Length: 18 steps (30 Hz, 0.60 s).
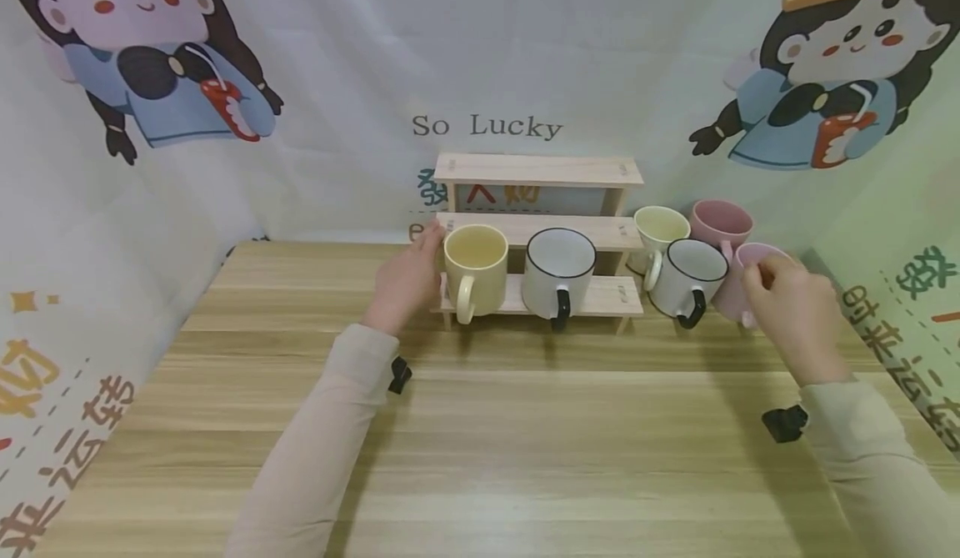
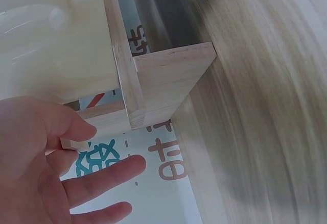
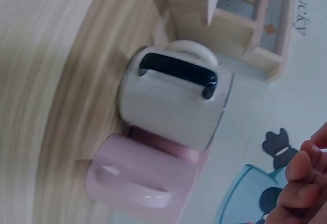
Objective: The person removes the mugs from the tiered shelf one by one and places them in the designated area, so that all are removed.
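My left hand [image 1: 408, 283] pinches the left end of the middle board of a three-tier wooden shelf [image 1: 536, 231] between thumb and forefinger, its other fingers extended. A yellow mug [image 1: 480, 279] and a white mug with a black rim [image 1: 547, 287] stand on the lowest tier, handles facing me. Over at the right, my right hand [image 1: 798, 312] hovers above a light pink mug [image 3: 138, 180], its fingers loosely curled and apart from it in the right wrist view. Beside that mug stands another white mug with a black handle [image 3: 168, 101].
Behind these two stand a pale cream mug [image 1: 660, 223] and a darker pink mug [image 1: 722, 218], close to the shelf's right side. A printed cloth [image 1: 345, 124] hangs behind the wood-grain table [image 1: 480, 449]. Black wrist cameras sit at both cuffs.
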### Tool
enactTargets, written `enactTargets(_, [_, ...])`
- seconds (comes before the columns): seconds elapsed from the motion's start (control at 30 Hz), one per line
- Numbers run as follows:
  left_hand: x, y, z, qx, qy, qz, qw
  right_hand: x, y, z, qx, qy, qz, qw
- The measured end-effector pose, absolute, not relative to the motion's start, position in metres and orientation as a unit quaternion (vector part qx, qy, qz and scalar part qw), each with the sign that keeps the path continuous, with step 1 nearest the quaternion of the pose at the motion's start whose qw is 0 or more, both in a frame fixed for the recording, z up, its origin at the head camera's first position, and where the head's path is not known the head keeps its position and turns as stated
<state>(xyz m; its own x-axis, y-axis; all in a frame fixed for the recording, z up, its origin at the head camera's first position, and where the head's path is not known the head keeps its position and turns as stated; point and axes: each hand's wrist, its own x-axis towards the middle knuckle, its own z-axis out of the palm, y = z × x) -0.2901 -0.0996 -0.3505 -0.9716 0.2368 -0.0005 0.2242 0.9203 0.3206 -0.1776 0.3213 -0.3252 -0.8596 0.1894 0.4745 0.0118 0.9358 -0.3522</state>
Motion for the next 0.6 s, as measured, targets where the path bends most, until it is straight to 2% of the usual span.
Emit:
enactTargets(0.2, [-0.291, -0.099, -0.350, 0.114, 0.980, 0.159, 0.023, -0.178, 0.299, -0.327, 0.017, -0.937, 0.133, 0.324])
enactTargets(0.6, [-0.291, -0.098, -0.349, 0.108, 0.982, 0.154, 0.032, -0.181, 0.252, -0.331, 0.073, -0.929, 0.112, 0.345])
